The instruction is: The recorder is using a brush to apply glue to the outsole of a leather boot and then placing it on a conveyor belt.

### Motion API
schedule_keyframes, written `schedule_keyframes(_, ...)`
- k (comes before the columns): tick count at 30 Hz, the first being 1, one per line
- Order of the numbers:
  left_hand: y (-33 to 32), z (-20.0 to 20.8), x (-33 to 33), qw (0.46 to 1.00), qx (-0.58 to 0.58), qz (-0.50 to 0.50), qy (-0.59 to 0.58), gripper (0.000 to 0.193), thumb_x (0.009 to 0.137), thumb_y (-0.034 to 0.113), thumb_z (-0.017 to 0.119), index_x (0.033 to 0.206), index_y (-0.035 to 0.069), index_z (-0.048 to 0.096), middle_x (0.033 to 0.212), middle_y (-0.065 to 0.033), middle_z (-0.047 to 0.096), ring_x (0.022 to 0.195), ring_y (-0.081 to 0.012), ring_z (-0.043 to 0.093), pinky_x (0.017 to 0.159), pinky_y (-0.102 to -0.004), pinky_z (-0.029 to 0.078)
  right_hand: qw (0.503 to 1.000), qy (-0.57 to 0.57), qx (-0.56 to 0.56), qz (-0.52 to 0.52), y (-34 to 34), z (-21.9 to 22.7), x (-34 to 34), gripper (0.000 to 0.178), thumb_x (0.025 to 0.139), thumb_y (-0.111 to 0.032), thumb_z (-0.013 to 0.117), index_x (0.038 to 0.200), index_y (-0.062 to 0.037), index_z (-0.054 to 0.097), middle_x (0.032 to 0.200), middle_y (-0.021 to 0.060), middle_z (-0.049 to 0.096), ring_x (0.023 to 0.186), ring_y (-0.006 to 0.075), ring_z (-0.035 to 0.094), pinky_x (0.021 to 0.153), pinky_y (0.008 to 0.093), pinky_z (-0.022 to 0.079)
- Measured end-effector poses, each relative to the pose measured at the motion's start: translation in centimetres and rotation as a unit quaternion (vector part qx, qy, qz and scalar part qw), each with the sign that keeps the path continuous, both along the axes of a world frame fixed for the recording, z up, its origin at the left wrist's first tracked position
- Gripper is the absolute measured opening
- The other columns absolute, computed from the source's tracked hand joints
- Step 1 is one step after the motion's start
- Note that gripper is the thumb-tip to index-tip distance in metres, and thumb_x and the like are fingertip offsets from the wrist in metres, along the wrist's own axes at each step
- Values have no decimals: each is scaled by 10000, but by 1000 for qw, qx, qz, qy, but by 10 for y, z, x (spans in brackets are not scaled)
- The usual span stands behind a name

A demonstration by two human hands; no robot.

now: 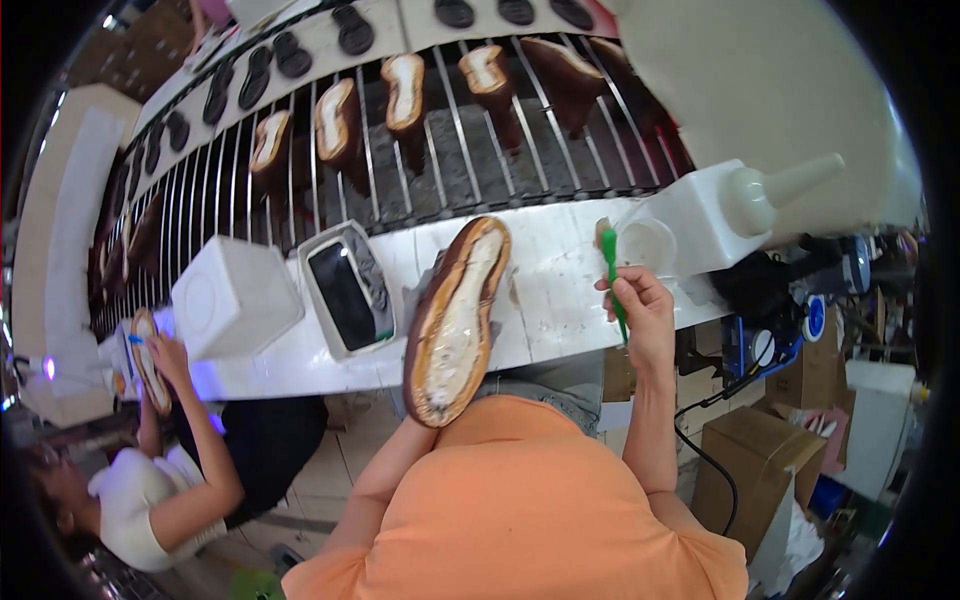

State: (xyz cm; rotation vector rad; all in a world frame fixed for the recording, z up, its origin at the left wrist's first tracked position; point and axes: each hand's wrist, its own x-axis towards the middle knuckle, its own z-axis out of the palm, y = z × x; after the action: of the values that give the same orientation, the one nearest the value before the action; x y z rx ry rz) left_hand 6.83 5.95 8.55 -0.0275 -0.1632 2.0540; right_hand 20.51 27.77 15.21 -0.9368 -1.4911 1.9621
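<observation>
A brown shoe upper [458, 320] is tilted bottom up at the table's front edge, with a pale, wet-looking underside and a tan rim. My left forearm [392, 468] runs in beneath its near end; the left hand bearing it is hidden by the shoe. To the right, the fingers of my right hand [643, 305] are pinched round a slim green brush [611, 265], its head pointing away from me. The brush head is beside a round white cup [648, 246], apart from the shoe. A large white squeeze bottle [725, 212] with a long spout lies behind the cup.
Beyond the white table [545, 280] runs a barred conveyor [450, 150] carrying several upturned shoe uppers; black soles [292, 55] line its far ledge. A white tray [345, 290] and a white container [235, 295] stand left. A co-worker [165, 480] handles another shoe. Cardboard boxes [750, 460] stand right.
</observation>
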Motion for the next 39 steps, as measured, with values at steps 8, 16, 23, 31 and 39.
schedule_keyframes(8, -25, -48, 33, 996, -32, 3, -80, 597, 900, 207, 602, 1411, 83, 317, 1413, -164, 386, 1289, -304, 410, 1056, -388, 378, 958, 21, 181, 223, -77, 30, -25, 139, 764, 43, 691, 898, 4, 691, 836, 81, 657, 683, 89, 570, 586, 194, 423)
schedule_keyframes(16, -14, -83, 36, 946, -253, 71, 192, 641, 832, 161, 668, 1373, 92, 331, 1393, -158, 402, 1276, -330, 423, 1054, -415, 373, 938, -8, 289, 191, -83, 18, -23, 108, 766, 12, 723, 869, 11, 689, 810, 87, 646, 670, 111, 564, 565, 223, 422)
schedule_keyframes(23, -7, -112, 32, 803, -422, 109, 406, 685, 772, 121, 725, 1340, 101, 343, 1376, -153, 415, 1265, -353, 435, 1053, -439, 369, 941, -51, 303, 141, -72, 9, -34, 62, 810, -7, 696, 853, 28, 669, 784, 51, 626, 660, 84, 521, 583, 204, 394)
schedule_keyframes(31, 9, -129, 32, 687, -513, 191, 478, 675, 741, 78, 752, 1295, 103, 368, 1353, -147, 450, 1259, -367, 445, 1060, -465, 352, 923, -115, 361, 62, -41, -23, -57, 147, 844, -123, 695, 801, 13, 658, 658, -1, 540, 552, 57, 381, 489, 234, 295)
schedule_keyframes(39, 19, -31, 12, 372, -445, 421, 698, 576, 778, 91, 720, 1256, 119, 400, 1336, -135, 493, 1258, -331, 465, 1120, -560, 125, 898, -139, 416, 27, -15, -35, -60, 177, 826, -160, 709, 779, 4, 661, 685, 64, 595, 524, 127, 461, 492, 277, 357)
